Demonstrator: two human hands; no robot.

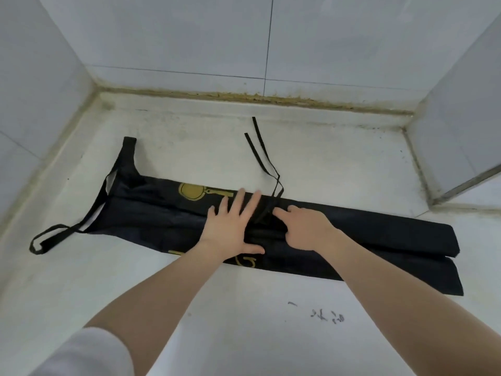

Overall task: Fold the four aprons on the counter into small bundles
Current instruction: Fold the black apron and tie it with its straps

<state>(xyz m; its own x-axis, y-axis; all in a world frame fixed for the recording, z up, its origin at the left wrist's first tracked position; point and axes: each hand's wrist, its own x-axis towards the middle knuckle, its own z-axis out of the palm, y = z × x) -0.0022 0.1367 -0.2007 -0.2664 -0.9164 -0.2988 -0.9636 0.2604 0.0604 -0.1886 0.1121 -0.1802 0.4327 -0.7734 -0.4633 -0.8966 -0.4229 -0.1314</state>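
Two hands [230,229] on folded apron [366,234]

A pale stained counter [244,321] sits boxed in by white tiled walls [176,36] with grimy seams.

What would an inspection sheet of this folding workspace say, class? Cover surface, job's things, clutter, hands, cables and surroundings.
Surface: pale counter, stained, with dark scribbles near the front.
Job's things: one black apron with gold print, folded into a long strip; waist ties trail toward the back, neck loop lies at the left.
Clutter: nothing seen.
Hands: left hand pressed flat on the apron; right hand beside it, fingers curled at the ties.
Cables: nothing seen.
Surroundings: tiled walls on three sides, grimy sealant at the back.
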